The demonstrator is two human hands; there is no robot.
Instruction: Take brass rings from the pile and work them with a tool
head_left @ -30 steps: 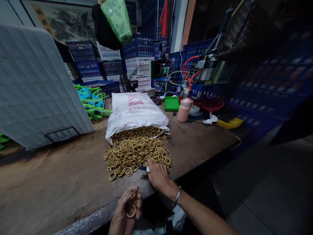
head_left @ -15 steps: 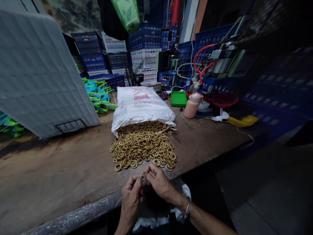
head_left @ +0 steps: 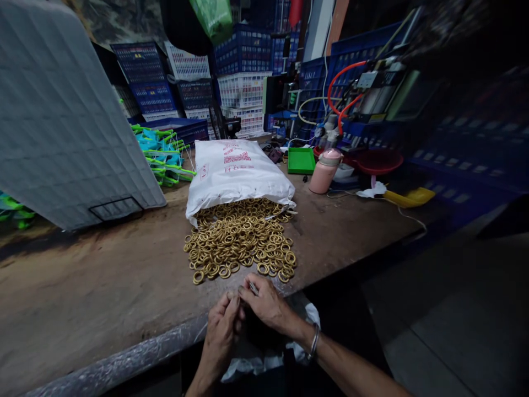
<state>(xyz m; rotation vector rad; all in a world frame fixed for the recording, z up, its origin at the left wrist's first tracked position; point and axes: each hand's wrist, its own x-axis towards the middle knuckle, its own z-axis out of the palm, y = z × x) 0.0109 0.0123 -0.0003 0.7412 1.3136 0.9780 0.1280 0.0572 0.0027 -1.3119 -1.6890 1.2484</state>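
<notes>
My left hand [head_left: 222, 325] is closed in a pinch just off the table's front edge; the brass ring seen there half a second ago is now mostly covered by fingers. Close against it, my right hand [head_left: 266, 304] grips a thin grey metal tool [head_left: 253, 288], only a short bit of which shows. The fingertips of both hands meet. Just beyond them lies a heap of brass rings [head_left: 237, 242], spilling from the mouth of a white woven sack [head_left: 239, 165] with red print.
On the brown table [head_left: 103, 281], a white padded panel [head_left: 74, 121] leans at left beside green-and-blue items [head_left: 163, 154]. To the right are a green tray [head_left: 301, 160], a pink bottle [head_left: 325, 172], a red dish [head_left: 379, 161] and a yellow scoop [head_left: 409, 197]. Stacked crates [head_left: 243, 88] stand behind.
My hands have drawn closer together, and the brass ring between the fingertips is now hidden. The grey tool shows more clearly in my right hand. The view has shifted slightly.
</notes>
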